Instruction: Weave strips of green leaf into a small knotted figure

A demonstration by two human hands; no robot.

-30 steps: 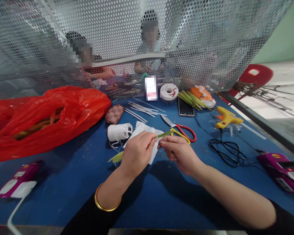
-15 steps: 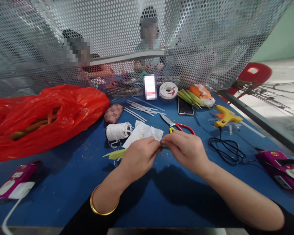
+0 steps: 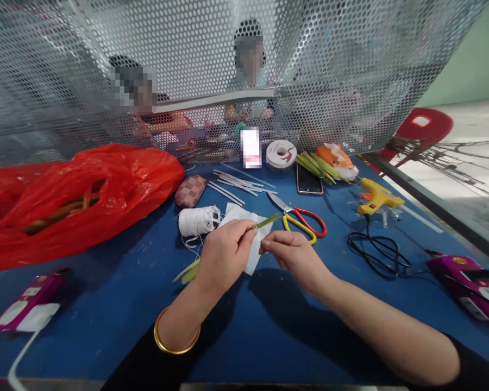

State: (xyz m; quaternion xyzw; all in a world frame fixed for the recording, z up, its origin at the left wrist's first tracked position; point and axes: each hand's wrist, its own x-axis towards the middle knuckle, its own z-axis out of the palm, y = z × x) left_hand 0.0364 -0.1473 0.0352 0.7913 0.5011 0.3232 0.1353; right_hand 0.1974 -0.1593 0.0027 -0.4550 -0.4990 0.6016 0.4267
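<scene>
My left hand (image 3: 227, 251) is closed on a narrow green leaf strip (image 3: 268, 220), whose tip sticks out to the right past thumb and forefinger. Close to its right, my right hand (image 3: 295, 258) is pinched; what sits between those fingertips, if anything, is too small to make out. Beneath the hands lies a crumpled white tissue (image 3: 253, 259). More yellow-green leaf pieces (image 3: 190, 271) show beside my left wrist, partly hidden by it. A spool of white string (image 3: 198, 219) lies left of the tissue, with loose thread trailing. Scissors (image 3: 305, 217) with red and yellow handles rest just beyond my right hand.
A red plastic bag (image 3: 138, 174) covers the left side. Farther back are white sticks (image 3: 238, 183), a checkered pouch (image 3: 190, 191), a ribbon roll (image 3: 281, 155), a phone (image 3: 309, 180) and leaves (image 3: 315, 164). A yellow glue gun (image 3: 378, 196) with black cord lies right. People sit behind the perforated screen.
My hands have moved apart, the right one slightly down. The leaf strip in my left hand now points up and right, and more of the scissors and tissue shows.
</scene>
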